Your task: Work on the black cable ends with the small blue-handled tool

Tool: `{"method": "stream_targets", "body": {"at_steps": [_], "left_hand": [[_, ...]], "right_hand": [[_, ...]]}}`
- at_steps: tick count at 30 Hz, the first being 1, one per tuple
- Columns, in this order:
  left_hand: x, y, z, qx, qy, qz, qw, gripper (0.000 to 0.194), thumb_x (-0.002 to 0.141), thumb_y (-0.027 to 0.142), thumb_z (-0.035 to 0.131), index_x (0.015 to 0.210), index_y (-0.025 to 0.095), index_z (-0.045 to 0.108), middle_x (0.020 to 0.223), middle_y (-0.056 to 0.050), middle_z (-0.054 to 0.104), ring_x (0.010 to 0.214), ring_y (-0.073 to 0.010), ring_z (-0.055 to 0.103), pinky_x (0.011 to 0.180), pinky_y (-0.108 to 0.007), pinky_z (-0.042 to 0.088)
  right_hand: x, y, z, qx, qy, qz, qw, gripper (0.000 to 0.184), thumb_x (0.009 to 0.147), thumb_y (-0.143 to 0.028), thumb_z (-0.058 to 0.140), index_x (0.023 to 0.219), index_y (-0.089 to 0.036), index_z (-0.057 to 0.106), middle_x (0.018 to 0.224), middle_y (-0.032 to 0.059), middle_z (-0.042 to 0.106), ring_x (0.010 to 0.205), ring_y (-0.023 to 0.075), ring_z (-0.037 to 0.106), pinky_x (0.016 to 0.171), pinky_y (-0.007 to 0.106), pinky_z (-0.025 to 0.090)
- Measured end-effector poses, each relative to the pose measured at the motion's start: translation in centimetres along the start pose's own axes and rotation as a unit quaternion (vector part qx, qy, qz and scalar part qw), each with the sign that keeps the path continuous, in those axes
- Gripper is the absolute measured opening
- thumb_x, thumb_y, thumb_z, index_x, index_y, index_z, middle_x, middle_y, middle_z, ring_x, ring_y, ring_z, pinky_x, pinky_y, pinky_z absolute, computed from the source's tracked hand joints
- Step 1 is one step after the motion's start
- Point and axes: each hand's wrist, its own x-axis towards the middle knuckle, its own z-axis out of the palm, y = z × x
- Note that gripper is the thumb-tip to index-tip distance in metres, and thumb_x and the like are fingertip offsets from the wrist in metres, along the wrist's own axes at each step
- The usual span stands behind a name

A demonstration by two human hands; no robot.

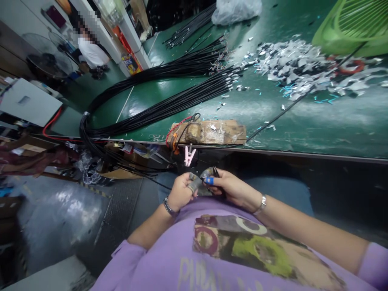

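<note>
1. Saw a bundle of black cables [163, 106] looped on the green bench [327, 129], left part.
2. Traced loose strands [106, 152] over the front edge, slanting rightward and down toward the hands; found the left hand [183, 190] nearer.
3. Noticed bold lettering on a bright packet [131, 64] beyond the loop, too blurred to read.
4. Found both hands nearly meeting below the front edge, left fingers bent inward; could not tell their grip.
5. Saw a pink clothespin [189, 156] at that edge, below a wooden block [232, 131].
6. Found the right hand [236, 188] clasping a dark tool [216, 171].
7. Noted silvery scraps [291, 68] and a green basket [348, 30] toward the bench's far right.
</note>
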Motion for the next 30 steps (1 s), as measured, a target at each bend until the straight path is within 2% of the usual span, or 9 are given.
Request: {"method": "stream_targets", "body": {"at_steps": [3,5,8,10,16,19,23,27,30], "left_hand": [[0.0,0.1,-0.1,-0.006,0.008,0.004,1.0,0.031,0.07,0.045,0.061,0.071,0.017,0.05,0.042,0.009,0.044,0.033,-0.0038,0.035,0.034,-0.015,0.027],[0.0,0.5,-0.1,-0.005,0.009,0.012,1.0,0.031,0.068,0.045,0.063,0.069,0.017,0.05,0.042,0.009,0.043,0.034,-0.0034,0.034,0.035,-0.015,0.026],[-0.2,1.1,0.0,-0.006,0.009,0.023,1.0,0.034,0.066,0.045,0.067,0.064,0.017,0.048,0.042,0.009,0.043,0.035,-0.0028,0.033,0.037,-0.016,0.026],[-0.2,1.4,0.0,-0.008,0.012,0.027,1.0,0.035,0.065,0.046,0.068,0.063,0.017,0.048,0.041,0.009,0.042,0.035,-0.0026,0.032,0.037,-0.016,0.026],[-0.3,1.3,-0.1,-0.024,0.027,0.027,0.999,0.038,0.062,0.049,0.071,0.064,0.017,0.051,0.041,0.01,0.036,0.036,-0.0025,0.026,0.038,-0.017,0.027],[-0.3,1.3,-0.1,-0.022,0.019,0.028,0.999,0.039,0.063,0.05,0.071,0.063,0.017,0.051,0.042,0.01,0.035,0.037,-0.0031,0.028,0.04,-0.017,0.029],[-0.3,1.0,-0.3,-0.015,-0.004,0.022,1.0,0.04,0.065,0.052,0.069,0.064,0.017,0.05,0.041,0.009,0.038,0.035,-0.0031,0.031,0.038,-0.016,0.029],[0.0,0.5,-0.9,-0.015,-0.053,-0.003,0.998,0.045,0.063,0.057,0.068,0.067,0.016,0.051,0.043,0.006,0.049,0.034,-0.005,0.039,0.037,-0.017,0.034],[0.2,0.1,-1.4,0.006,-0.104,-0.009,0.994,0.048,0.061,0.059,0.069,0.065,0.015,0.051,0.045,0.003,0.053,0.036,-0.0065,0.045,0.04,-0.019,0.039]], "right_hand": [[0.0,-0.2,-0.2,-0.083,0.016,-0.034,0.996,0.032,0.058,-0.038,0.075,0.072,-0.018,0.053,0.05,-0.0087,0.041,0.042,0.004,0.029,0.04,0.02,0.022],[0.0,-0.3,-0.4,-0.141,0.014,-0.054,0.988,0.029,0.06,-0.037,0.072,0.074,-0.018,0.056,0.056,-0.0061,0.048,0.047,0.0062,0.038,0.044,0.021,0.031],[0.2,-0.5,-0.9,-0.188,0.017,-0.1,0.977,0.027,0.061,-0.034,0.069,0.079,-0.018,0.057,0.072,-0.0011,0.059,0.066,0.0119,0.052,0.062,0.026,0.043],[0.2,-0.6,-1.1,-0.203,0.022,-0.118,0.972,0.028,0.061,-0.032,0.067,0.084,-0.018,0.058,0.079,0.0011,0.062,0.075,0.0148,0.055,0.07,0.029,0.044],[-0.1,-0.8,-1.1,-0.246,0.028,-0.136,0.959,0.029,0.066,-0.038,0.065,0.087,-0.018,0.061,0.088,0.004,0.064,0.083,0.0181,0.057,0.077,0.032,0.045],[-0.2,-0.6,-0.5,-0.228,0.021,-0.134,0.964,0.035,0.066,-0.047,0.066,0.083,-0.017,0.061,0.084,0.0032,0.064,0.078,0.017,0.056,0.072,0.031,0.045],[-0.1,-0.1,0.0,-0.164,0.027,-0.12,0.979,0.039,0.061,-0.051,0.071,0.075,-0.017,0.058,0.065,-0.0023,0.056,0.057,0.01,0.046,0.054,0.024,0.038],[0.0,0.2,-0.1,-0.047,-0.026,-0.056,0.997,0.037,0.056,-0.043,0.076,0.068,-0.018,0.053,0.049,-0.0084,0.043,0.042,0.0044,0.03,0.042,0.02,0.023],[0.2,0.3,-0.4,0.004,-0.073,0.012,0.997,0.033,0.052,-0.034,0.077,0.062,-0.018,0.05,0.046,-0.0078,0.043,0.04,0.0039,0.03,0.04,0.02,0.019]]}}
